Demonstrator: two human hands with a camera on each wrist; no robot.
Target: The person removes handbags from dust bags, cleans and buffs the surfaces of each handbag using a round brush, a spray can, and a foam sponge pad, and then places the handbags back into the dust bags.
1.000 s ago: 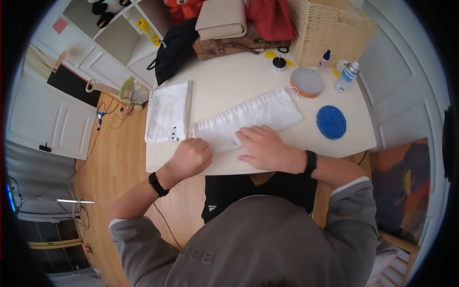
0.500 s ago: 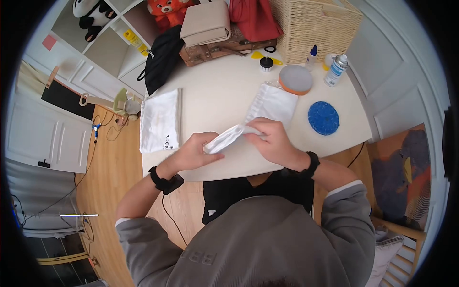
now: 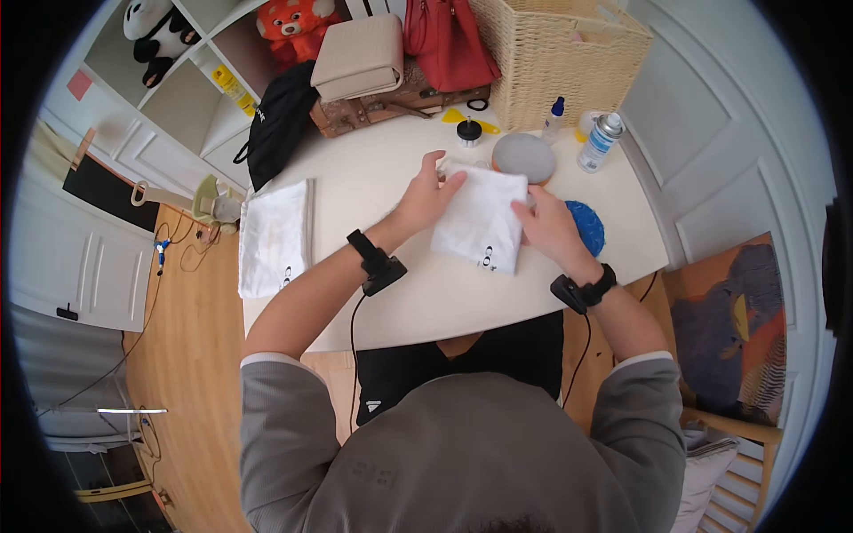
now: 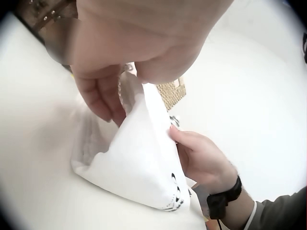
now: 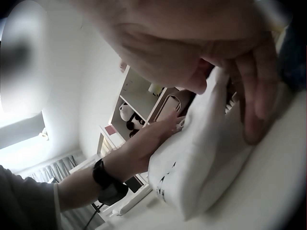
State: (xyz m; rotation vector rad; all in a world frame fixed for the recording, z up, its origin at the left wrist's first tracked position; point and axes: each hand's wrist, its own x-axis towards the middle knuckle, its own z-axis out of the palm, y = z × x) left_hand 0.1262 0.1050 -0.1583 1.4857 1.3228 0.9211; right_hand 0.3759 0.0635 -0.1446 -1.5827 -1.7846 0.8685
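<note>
A white drawstring cloth bag (image 3: 480, 218), folded over with black lettering near its lower edge, is between my hands above the table. My left hand (image 3: 422, 199) pinches its upper left corner between thumb and fingers. In the left wrist view the folded layers of the bag (image 4: 144, 158) gape apart below that hand. My right hand (image 3: 553, 229) grips the right edge, its thumb on the near face; in the right wrist view the fingers (image 5: 256, 96) reach behind the cloth. A second white cloth bag (image 3: 274, 240), also lettered, lies flat at the table's left.
Behind the bag sits a round grey-and-orange pad (image 3: 524, 158), and a blue disc (image 3: 585, 228) lies beside my right hand. A spray can (image 3: 601, 144), a small bottle (image 3: 554, 120) and a black-topped brush (image 3: 468, 132) stand farther back. A wicker basket (image 3: 569, 71) and handbags (image 3: 357, 58) line the rear.
The bag, lying long on the table earlier, has been folded over and lifted, its lettered face now showing. Both hands have moved away from my body, the left also rightward.
</note>
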